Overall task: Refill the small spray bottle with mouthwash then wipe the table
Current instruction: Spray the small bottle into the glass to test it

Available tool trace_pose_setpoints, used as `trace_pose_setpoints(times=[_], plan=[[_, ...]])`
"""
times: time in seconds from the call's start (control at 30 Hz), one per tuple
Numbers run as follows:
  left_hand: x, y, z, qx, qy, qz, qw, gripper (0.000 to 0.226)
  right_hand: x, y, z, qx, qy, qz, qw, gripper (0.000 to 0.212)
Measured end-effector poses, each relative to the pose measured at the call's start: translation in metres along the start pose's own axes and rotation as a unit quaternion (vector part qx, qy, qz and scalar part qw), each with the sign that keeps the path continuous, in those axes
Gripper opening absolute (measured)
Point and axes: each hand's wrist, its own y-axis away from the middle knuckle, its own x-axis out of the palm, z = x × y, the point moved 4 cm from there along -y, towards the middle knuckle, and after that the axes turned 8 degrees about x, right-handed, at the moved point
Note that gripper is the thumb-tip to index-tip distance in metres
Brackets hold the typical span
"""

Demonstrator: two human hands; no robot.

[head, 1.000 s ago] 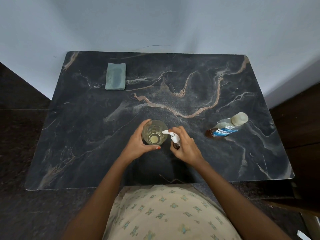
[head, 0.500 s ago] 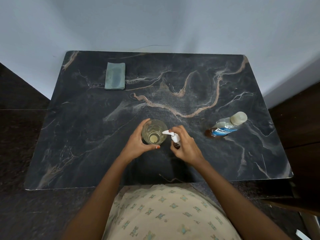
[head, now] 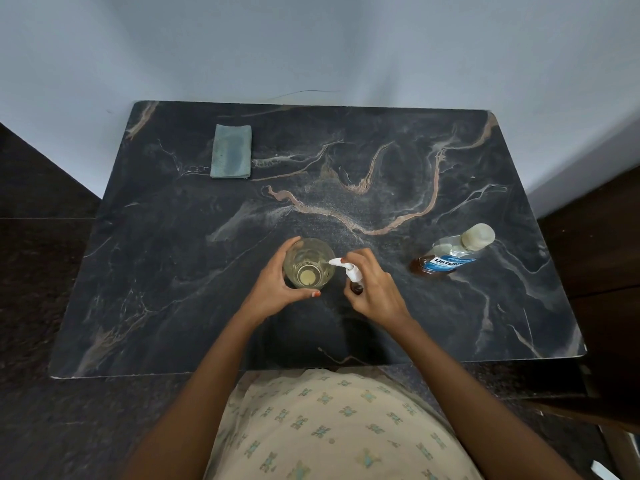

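A clear drinking glass [head: 309, 262] with a little pale liquid in its bottom stands near the table's front middle. My left hand [head: 273, 289] is wrapped around its left and near side. Just right of it, my right hand [head: 375, 292] grips the small spray bottle [head: 355, 283], a dark bottle with a white pump head. A finger rests on the head and the nozzle points over the glass rim. The mouthwash bottle [head: 450, 255], clear with a blue label and a pale cap, stands capped at the right. A folded grey-green cloth [head: 231, 156] lies at the back left.
The dark marble table [head: 173, 271] stands against a pale wall. Dark floor lies to the left and dark wooden furniture [head: 602, 237] close to the right edge. My patterned clothing touches the front edge.
Hardly anything differs. Both hands stay on the glass and the spray bottle, and the view has shifted slightly.
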Motion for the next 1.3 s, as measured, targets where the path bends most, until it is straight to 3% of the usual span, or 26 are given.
trace_pose_setpoints(times=[1.17,1.3], plan=[[0.001,0.0,0.0,0.0,0.001,0.0,1.0,0.095,0.003,-0.002,-0.001,0.0,-0.002,0.03,1.0,0.059],[0.002,-0.001,0.001,0.001,0.009,0.0,1.0,0.094,0.003,-0.005,-0.012,0.058,-0.062,0.039,0.996,0.069]])
